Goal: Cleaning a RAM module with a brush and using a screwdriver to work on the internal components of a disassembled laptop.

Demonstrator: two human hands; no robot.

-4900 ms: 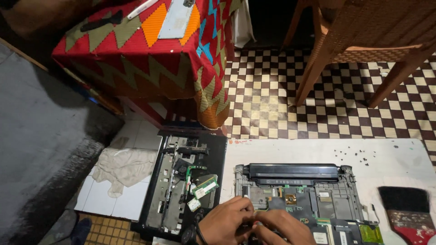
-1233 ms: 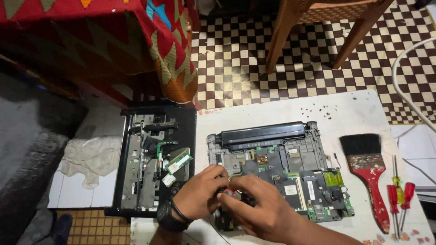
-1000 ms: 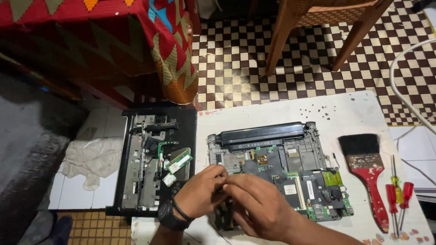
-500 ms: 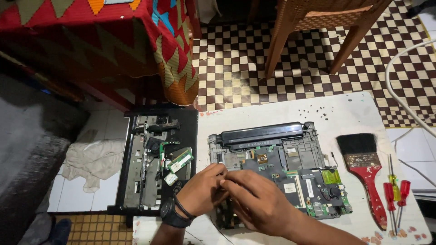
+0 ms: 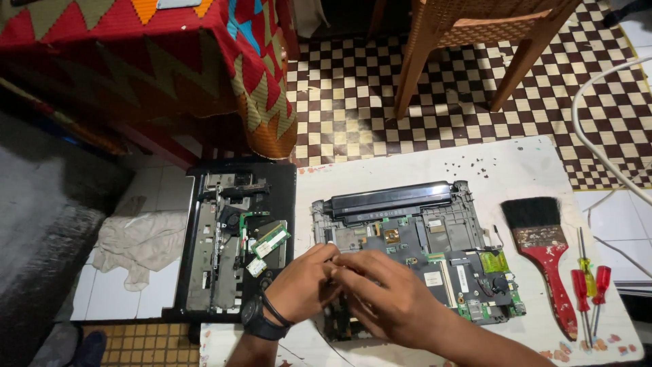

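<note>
An opened laptop base (image 5: 414,231) with a bare green circuit board lies on a white board (image 5: 516,170) on the floor. Both of my hands meet over its front left corner. My left hand (image 5: 302,282), with a black watch on the wrist, pinches something small against the board; what it is stays hidden. My right hand (image 5: 390,295) lies across the board's lower left part, fingers curled toward the left hand's fingertips. A black battery bar (image 5: 390,200) runs along the laptop's far edge.
A black laptop shell (image 5: 231,238) with loose green cards lies to the left, next to a white rag (image 5: 139,241). A red-handled brush (image 5: 547,251) and red and yellow screwdrivers (image 5: 589,282) lie right. Small screws (image 5: 468,165), a wooden chair (image 5: 475,47) and a cloth-covered table (image 5: 170,61) stand beyond.
Both hands stay together over the laptop's front left corner, with only small finger shifts. The view has drifted slightly, and compared with the oldest frame it now sits further back.
</note>
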